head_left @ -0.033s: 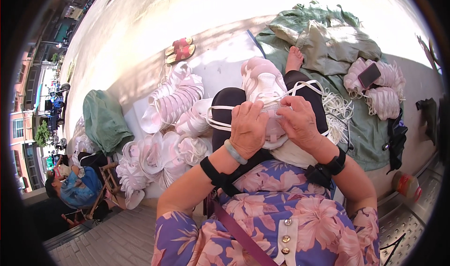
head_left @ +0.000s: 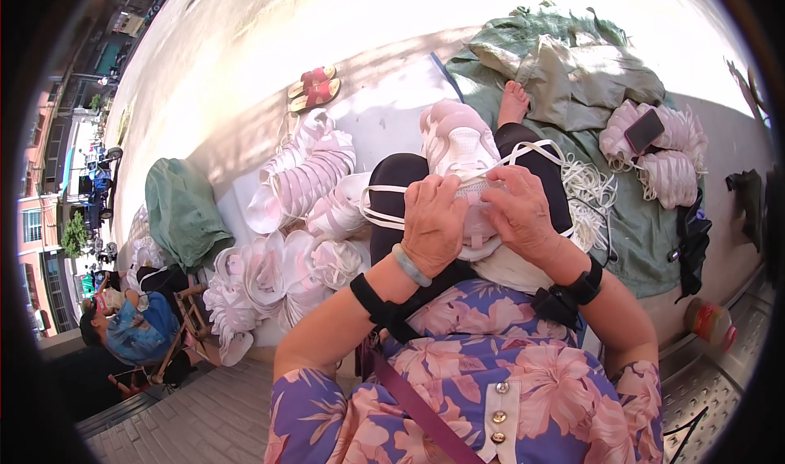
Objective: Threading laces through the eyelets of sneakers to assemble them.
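In my lap, between my knees, lies a stack of white and pale pink shoe uppers (head_left: 463,143). A white shoelace (head_left: 384,189) runs across the topmost one, with loops hanging out to both sides. My left hand (head_left: 435,217) is closed, its fingertips pinching the lace at the left edge of the upper. On the opposite edge, my right hand (head_left: 523,215) has curled fingers pinched on the lace near the eyelets. The fingertips partly hide the lace there.
More stacked uppers (head_left: 307,174) lie at left, beside a green sack (head_left: 185,210). Loose laces (head_left: 590,198) are heaped right of my knee on green sheeting (head_left: 642,255). A phone (head_left: 644,132) rests on bundled uppers. Red sandals (head_left: 315,89) lie ahead; another person (head_left: 139,329) sits far left.
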Demonstrator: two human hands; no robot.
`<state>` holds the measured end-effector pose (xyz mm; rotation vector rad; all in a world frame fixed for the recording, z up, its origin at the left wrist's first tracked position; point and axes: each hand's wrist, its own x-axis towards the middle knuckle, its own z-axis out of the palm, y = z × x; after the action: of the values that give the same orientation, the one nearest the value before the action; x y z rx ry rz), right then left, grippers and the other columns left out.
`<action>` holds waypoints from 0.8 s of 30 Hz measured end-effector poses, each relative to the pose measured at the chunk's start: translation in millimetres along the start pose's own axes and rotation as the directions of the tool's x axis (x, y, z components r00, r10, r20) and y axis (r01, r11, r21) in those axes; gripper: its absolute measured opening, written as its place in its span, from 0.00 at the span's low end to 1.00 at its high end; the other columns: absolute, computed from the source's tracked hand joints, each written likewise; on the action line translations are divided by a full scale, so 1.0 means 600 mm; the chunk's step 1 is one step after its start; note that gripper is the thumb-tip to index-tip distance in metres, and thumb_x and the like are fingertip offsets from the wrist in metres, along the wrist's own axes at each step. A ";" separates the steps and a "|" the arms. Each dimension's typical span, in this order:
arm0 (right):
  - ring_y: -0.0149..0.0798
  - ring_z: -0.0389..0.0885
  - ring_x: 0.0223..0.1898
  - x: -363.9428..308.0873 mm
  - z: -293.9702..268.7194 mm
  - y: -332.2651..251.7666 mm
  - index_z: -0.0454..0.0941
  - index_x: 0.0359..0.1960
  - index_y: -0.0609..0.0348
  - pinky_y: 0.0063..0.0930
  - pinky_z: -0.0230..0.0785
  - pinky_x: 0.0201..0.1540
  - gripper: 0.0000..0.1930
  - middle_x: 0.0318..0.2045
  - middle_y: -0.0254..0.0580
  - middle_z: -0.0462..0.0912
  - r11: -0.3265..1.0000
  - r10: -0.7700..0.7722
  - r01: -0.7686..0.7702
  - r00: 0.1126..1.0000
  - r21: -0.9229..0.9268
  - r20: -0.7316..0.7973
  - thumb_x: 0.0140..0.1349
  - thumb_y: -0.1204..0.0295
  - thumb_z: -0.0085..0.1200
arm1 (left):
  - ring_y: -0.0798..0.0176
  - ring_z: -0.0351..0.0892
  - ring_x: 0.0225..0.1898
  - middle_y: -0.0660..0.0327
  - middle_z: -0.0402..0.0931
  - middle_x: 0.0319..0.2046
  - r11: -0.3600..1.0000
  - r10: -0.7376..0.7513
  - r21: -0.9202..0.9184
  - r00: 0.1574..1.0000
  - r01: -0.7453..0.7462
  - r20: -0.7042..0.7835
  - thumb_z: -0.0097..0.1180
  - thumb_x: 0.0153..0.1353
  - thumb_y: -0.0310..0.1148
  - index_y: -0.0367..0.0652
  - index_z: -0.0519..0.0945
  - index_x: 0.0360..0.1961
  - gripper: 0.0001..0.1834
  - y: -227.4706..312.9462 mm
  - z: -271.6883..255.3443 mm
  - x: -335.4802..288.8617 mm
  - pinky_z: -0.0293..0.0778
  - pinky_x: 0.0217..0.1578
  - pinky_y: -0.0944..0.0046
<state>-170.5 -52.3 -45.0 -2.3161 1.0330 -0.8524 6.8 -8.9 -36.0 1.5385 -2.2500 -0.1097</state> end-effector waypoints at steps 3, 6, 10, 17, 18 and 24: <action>0.48 0.67 0.52 -0.002 0.009 0.009 0.75 0.32 0.56 0.42 0.58 0.53 0.11 0.45 0.43 0.71 0.999 -0.049 0.049 0.999 -0.010 0.000 0.43 0.76 0.58 | 0.45 0.66 0.51 0.51 0.70 0.48 0.997 0.051 0.061 0.996 -0.047 -0.070 0.51 0.47 0.28 0.37 0.73 0.27 0.06 -0.001 0.022 -0.010 0.59 0.52 0.45; 0.51 0.66 0.54 -0.006 0.015 0.020 0.74 0.33 0.56 0.43 0.58 0.53 0.12 0.46 0.46 0.70 0.995 -0.083 0.083 0.996 -0.049 -0.009 0.43 0.75 0.59 | 0.43 0.63 0.55 0.50 0.67 0.51 0.997 0.009 0.081 0.999 -0.005 -0.042 0.51 0.48 0.28 0.37 0.73 0.27 0.06 -0.003 0.030 -0.015 0.54 0.55 0.39; 0.52 0.64 0.55 -0.007 0.019 0.025 0.73 0.35 0.57 0.44 0.58 0.54 0.14 0.47 0.46 0.69 0.996 -0.074 0.075 0.997 -0.045 0.021 0.44 0.74 0.58 | 0.41 0.60 0.57 0.49 0.65 0.54 0.998 -0.041 0.043 0.998 0.043 -0.041 0.52 0.47 0.27 0.36 0.73 0.26 0.06 -0.009 0.038 -0.013 0.53 0.56 0.39; 0.52 0.66 0.54 -0.006 0.029 0.030 0.72 0.36 0.59 0.42 0.59 0.53 0.14 0.47 0.47 0.69 0.998 -0.057 0.057 0.998 -0.004 0.014 0.45 0.78 0.55 | 0.39 0.58 0.57 0.48 0.64 0.54 0.995 -0.014 -0.096 1.000 0.014 0.002 0.53 0.47 0.26 0.38 0.75 0.28 0.06 -0.017 0.043 -0.003 0.51 0.57 0.41; 0.52 0.66 0.54 -0.007 0.029 0.031 0.72 0.36 0.59 0.42 0.59 0.53 0.14 0.47 0.47 0.69 0.998 -0.057 0.057 0.998 -0.003 0.012 0.45 0.78 0.55 | 0.39 0.58 0.57 0.48 0.64 0.55 0.981 -0.032 -0.192 0.999 0.035 0.021 0.54 0.46 0.26 0.39 0.76 0.28 0.06 -0.021 0.045 -0.004 0.52 0.58 0.43; 0.52 0.68 0.52 -0.006 0.027 0.030 0.72 0.36 0.61 0.41 0.61 0.54 0.13 0.46 0.49 0.70 0.998 -0.048 0.048 0.999 0.050 -0.008 0.45 0.79 0.54 | 0.40 0.59 0.58 0.49 0.64 0.55 0.976 -0.017 -0.216 0.999 0.027 0.047 0.56 0.46 0.26 0.41 0.77 0.29 0.07 -0.026 0.048 0.003 0.53 0.57 0.46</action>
<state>-169.6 -58.0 -68.8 -2.3060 0.9519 -0.8954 8.8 -21.3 -66.2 1.4572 -2.1734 -0.3871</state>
